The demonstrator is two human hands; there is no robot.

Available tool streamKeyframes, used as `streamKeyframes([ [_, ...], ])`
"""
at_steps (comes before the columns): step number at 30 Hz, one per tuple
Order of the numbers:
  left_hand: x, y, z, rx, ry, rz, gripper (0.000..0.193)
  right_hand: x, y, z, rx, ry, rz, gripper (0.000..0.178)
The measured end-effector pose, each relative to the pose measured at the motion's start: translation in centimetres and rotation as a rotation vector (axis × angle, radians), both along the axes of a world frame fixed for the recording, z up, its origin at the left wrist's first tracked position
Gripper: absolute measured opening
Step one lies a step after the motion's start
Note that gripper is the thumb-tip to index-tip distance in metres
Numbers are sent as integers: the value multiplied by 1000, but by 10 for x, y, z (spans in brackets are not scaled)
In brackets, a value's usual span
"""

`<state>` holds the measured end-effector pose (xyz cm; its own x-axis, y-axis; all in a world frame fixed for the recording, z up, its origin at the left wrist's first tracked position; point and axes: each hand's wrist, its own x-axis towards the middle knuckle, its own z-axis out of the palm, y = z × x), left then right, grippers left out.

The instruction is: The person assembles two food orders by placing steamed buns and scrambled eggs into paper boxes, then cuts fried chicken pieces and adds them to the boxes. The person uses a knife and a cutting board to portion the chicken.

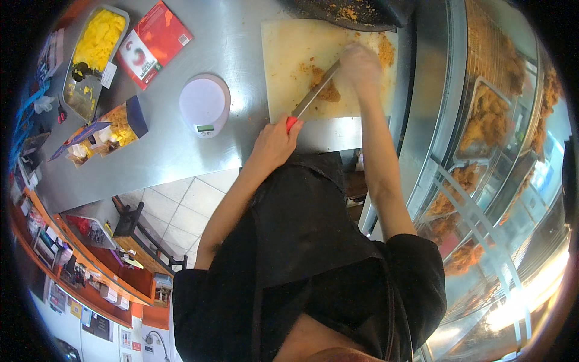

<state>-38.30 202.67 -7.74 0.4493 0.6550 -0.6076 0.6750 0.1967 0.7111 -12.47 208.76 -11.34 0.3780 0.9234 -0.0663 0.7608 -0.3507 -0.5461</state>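
My left hand (276, 142) is closed around the red handle of a long knife (316, 89). The blade slants up to the right over a cream cutting board (283, 54). Against the blade lies a brown, crumbly piece of food (329, 92), perhaps fried, with crumbs scattered about it. My right hand (360, 67) is over the board at the far end of the blade. Motion smears its fingers, so whether it touches the blade or holds anything does not show.
A dark pan (356, 24) with crumbs overlaps the board's far edge. Leftward on the steel counter (235, 36) are a white scale (203, 102), a red-and-white packet (163, 36), an open food box (111, 136) and a tray of yellow food (96, 42). A glass display case (449, 175) with fried food borders the right.
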Motion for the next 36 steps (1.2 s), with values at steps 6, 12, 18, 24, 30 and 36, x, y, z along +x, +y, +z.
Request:
streamKeyframes([
  [6,15,-5,24,32,49,-53,42,42,6,32,-299,-466,302,22],
  [12,9,-29,24,17,63,-54,42,32,-27,10,85,-34,68,22],
  [18,36,-15,3,58,31,18,42,50,-1,-15,-108,-370,234,20],
  [24,51,-8,3,161,-12,9,44,56,25,12,-363,-447,88,25],
  [30,27,-35,28,78,17,-1,41,47,-7,36,-268,-423,177,22],
  [36,21,-34,32,53,31,16,43,40,-20,12,232,275,86,13],
])
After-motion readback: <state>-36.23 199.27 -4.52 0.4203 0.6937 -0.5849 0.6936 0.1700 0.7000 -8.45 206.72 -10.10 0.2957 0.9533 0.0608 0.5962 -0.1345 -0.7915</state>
